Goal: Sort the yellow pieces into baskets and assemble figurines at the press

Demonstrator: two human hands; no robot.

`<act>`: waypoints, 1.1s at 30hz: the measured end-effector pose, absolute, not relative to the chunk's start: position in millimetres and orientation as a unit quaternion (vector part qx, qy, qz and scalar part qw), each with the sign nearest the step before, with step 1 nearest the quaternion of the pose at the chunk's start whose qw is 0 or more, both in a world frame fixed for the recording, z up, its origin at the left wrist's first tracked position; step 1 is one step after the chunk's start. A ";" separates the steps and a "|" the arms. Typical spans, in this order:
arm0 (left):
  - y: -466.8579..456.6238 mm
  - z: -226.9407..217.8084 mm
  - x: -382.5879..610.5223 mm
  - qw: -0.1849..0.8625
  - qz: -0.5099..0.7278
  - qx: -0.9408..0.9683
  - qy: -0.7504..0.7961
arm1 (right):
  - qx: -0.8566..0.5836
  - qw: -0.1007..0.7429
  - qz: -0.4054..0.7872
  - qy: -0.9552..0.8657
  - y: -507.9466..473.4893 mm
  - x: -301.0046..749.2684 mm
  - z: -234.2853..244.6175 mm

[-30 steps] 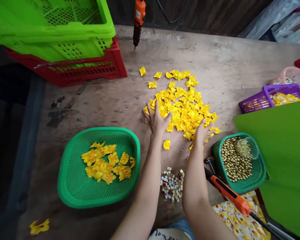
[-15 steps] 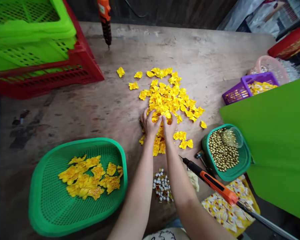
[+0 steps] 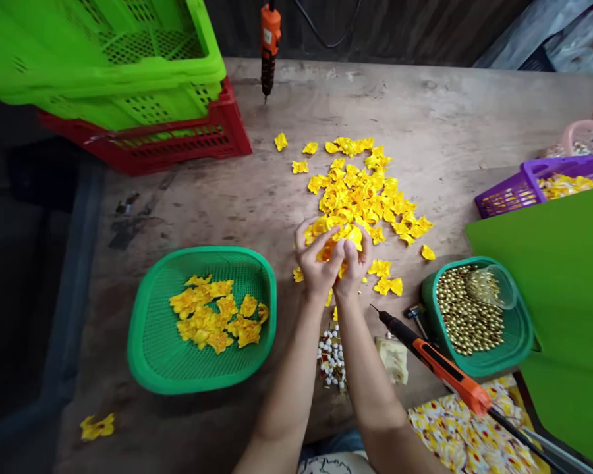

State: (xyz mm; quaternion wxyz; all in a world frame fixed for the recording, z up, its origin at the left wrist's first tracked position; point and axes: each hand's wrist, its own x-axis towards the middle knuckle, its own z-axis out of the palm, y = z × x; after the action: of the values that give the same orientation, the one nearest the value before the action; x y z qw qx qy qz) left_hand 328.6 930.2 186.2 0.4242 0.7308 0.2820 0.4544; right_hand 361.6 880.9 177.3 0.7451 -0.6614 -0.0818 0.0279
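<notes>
A heap of small yellow flower pieces (image 3: 370,191) lies on the worn wooden table (image 3: 217,197). My left hand (image 3: 315,263) and my right hand (image 3: 356,266) are cupped together just above the heap's near edge, both closed around a bunch of yellow flower pieces (image 3: 337,236). To the left sits a green mesh basket (image 3: 148,329) with several yellow pieces in it. A small pile of white and gold beads (image 3: 332,359) lies between my forearms.
A green bowl of gold beads (image 3: 514,342) stands at the right, an orange-handled tool (image 3: 445,372) beside it. Green and red crates (image 3: 128,99) are stacked at the back left. A hanging orange tool (image 3: 269,39), a purple basket (image 3: 538,184) and a green board (image 3: 563,303) surround the work area.
My hands swept the near part of the heap together, closed on a bunch of pieces and lifted it off the table. The camera view shifted.
</notes>
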 end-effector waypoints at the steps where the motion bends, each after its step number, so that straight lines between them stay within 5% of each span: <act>1: 933.3 201.2 308.6 0.396 0.471 0.731 0.293 | -0.644 0.756 0.056 -0.107 886.8 344.5 189.4; 6: 958.7 222.7 199.6 0.234 0.532 0.689 0.432 | -0.548 0.768 0.244 -0.226 930.0 252.3 208.7; 12: 989.3 155.7 116.7 0.331 0.424 0.621 0.571 | -0.660 0.551 0.401 -0.315 943.6 202.6 185.3; 17: 970.4 164.1 114.8 0.253 0.346 0.688 0.586 | -0.728 0.593 0.217 -0.267 875.9 257.6 170.6; 20: 942.1 174.4 160.4 0.281 0.389 0.745 0.463 | -0.880 0.461 0.046 -0.109 831.8 311.6 143.2; 24: 914.3 138.6 243.0 0.420 0.282 0.793 0.340 | -0.940 0.336 0.055 -0.012 813.0 353.9 97.4; 28: 909.1 85.8 289.2 0.393 0.221 0.784 0.426 | -0.909 0.389 0.067 -0.131 833.9 356.8 71.3; 33: 910.1 75.1 305.2 0.506 0.319 0.713 0.366 | -0.800 0.579 0.087 -0.129 853.3 359.9 65.4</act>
State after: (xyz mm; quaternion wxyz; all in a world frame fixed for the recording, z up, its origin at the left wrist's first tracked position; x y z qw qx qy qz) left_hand 305.2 910.1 75.1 0.5060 0.7129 0.3659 0.3191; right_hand 359.9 853.3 65.4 0.5795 -0.8000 -0.1286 0.0875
